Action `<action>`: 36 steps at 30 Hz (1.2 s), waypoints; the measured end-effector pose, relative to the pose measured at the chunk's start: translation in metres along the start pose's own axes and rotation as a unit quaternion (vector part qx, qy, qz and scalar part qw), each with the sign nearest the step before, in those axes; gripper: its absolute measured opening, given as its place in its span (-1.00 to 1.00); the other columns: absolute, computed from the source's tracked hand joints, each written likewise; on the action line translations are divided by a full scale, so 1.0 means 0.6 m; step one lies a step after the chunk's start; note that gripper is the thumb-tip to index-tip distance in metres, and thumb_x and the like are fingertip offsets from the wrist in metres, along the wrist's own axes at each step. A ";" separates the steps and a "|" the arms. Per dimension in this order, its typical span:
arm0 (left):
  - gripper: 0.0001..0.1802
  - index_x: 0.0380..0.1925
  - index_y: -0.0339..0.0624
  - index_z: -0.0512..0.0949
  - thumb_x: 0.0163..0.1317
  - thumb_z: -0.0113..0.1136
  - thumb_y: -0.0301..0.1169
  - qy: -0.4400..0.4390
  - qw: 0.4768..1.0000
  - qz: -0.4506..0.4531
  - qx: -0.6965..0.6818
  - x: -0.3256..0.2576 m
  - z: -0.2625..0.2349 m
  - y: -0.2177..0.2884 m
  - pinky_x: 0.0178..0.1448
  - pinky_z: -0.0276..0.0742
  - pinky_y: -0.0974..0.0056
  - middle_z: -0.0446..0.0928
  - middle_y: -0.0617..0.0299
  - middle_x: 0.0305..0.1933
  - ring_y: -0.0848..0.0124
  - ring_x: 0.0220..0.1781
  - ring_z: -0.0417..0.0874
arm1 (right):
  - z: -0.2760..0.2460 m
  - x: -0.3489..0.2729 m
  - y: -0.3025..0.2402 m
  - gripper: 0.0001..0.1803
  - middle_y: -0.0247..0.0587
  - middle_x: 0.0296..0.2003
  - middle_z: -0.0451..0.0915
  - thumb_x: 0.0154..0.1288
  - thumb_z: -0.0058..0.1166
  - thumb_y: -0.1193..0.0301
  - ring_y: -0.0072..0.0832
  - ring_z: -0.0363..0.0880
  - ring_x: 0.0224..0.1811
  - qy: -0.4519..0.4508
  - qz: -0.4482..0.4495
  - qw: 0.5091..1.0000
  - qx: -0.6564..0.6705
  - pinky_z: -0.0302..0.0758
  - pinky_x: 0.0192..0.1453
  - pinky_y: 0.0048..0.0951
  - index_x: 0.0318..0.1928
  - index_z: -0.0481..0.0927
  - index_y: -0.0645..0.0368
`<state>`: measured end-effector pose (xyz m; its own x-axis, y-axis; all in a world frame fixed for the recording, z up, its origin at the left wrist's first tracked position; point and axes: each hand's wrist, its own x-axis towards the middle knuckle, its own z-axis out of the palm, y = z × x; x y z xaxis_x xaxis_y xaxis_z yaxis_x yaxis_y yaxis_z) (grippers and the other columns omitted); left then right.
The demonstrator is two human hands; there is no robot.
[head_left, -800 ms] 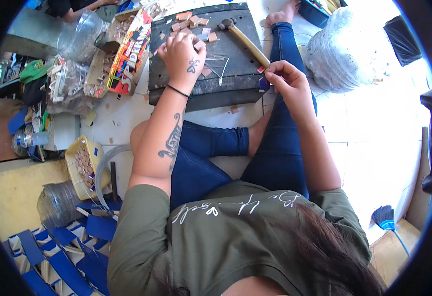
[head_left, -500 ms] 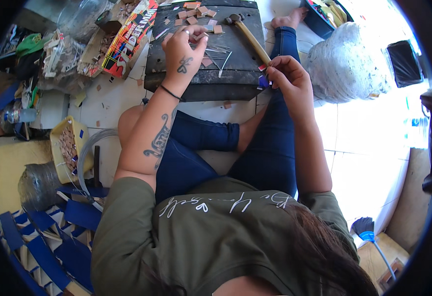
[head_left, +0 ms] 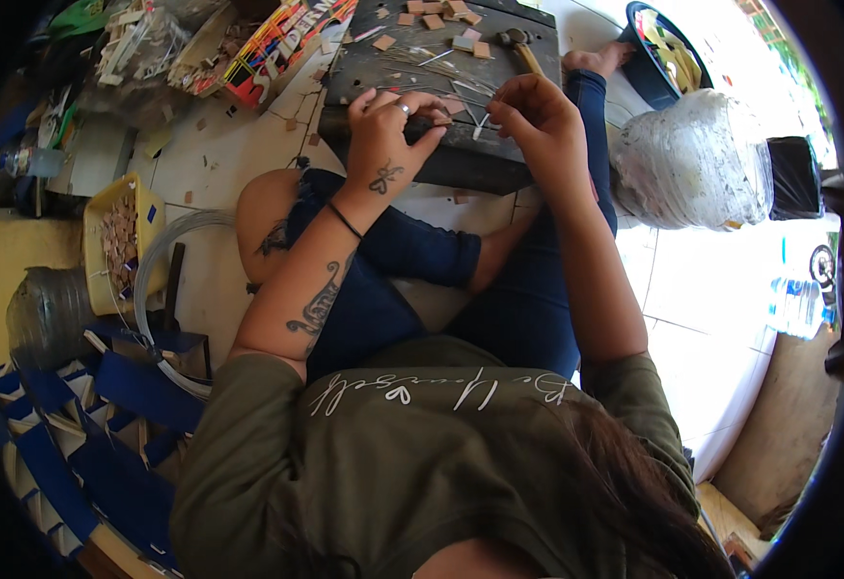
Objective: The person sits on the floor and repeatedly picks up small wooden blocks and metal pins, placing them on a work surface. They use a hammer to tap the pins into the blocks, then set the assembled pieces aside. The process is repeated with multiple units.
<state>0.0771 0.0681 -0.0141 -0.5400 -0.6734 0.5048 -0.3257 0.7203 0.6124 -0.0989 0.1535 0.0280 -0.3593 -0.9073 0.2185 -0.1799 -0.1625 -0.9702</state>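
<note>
I sit cross-legged on a tiled floor at a dark work board (head_left: 480,164). My left hand (head_left: 383,135) rests on the board's near edge, its fingers curled around a thin metal wire (head_left: 441,120) that points right. My right hand (head_left: 538,121) is close beside it, with thumb and fingertips pinched on a short thin pin (head_left: 483,124). The two hands nearly meet over the board. More loose wires (head_left: 432,72) and small wooden squares (head_left: 436,19) lie farther back on the board.
A hammer (head_left: 518,43) lies on the board's far side. A blue bowl (head_left: 653,77) and a clear plastic bag (head_left: 697,159) are to the right. At the left are a yellow basket (head_left: 118,236) of wooden bits, a wire coil (head_left: 152,289) and blue strips (head_left: 104,434).
My left hand has drawn back from the middle of the board to its near edge. My right hand has moved left to meet it. The head leaned closer.
</note>
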 end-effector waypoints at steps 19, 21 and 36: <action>-0.81 -0.26 -0.15 0.61 0.07 0.27 -0.54 0.052 0.994 -0.020 -0.091 -0.004 0.003 -0.014 -0.03 0.43 0.25 0.60 0.25 -0.27 0.34 -0.23 0.60 | 0.028 0.000 0.024 -0.87 -0.32 -0.37 0.67 0.20 0.25 0.51 -0.63 0.63 -0.35 0.037 0.001 0.994 -0.103 0.54 -0.22 -0.59 -0.26 0.60 0.25; -0.81 -0.27 -0.20 0.59 0.08 0.24 -0.59 0.078 0.985 -0.004 -0.153 0.005 0.000 -0.017 -0.12 0.49 0.30 0.58 0.21 -0.28 0.36 -0.28 0.60 | 0.028 -0.001 0.018 -0.88 -0.32 -0.36 0.67 0.20 0.24 0.51 -0.63 0.63 -0.34 0.042 0.005 0.994 -0.105 0.54 -0.22 -0.60 -0.26 0.59 0.26; -0.71 -0.18 -0.11 0.66 0.03 0.34 -0.53 0.083 0.995 0.029 -0.057 -0.010 0.000 -0.018 0.04 0.44 0.18 0.64 0.24 -0.29 0.27 -0.17 0.61 | 0.052 -0.002 0.027 -0.83 -0.33 -0.41 0.66 0.18 0.30 0.48 -0.67 0.62 -0.34 0.036 -0.018 0.993 -0.115 0.53 -0.19 -0.59 -0.28 0.58 0.26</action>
<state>0.0841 0.0645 -0.0238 -0.4163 -0.6564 0.6292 -0.2035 0.7417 0.6391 -0.0732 0.1397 0.0086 -0.4114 -0.8711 0.2681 -0.3947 -0.0949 -0.9139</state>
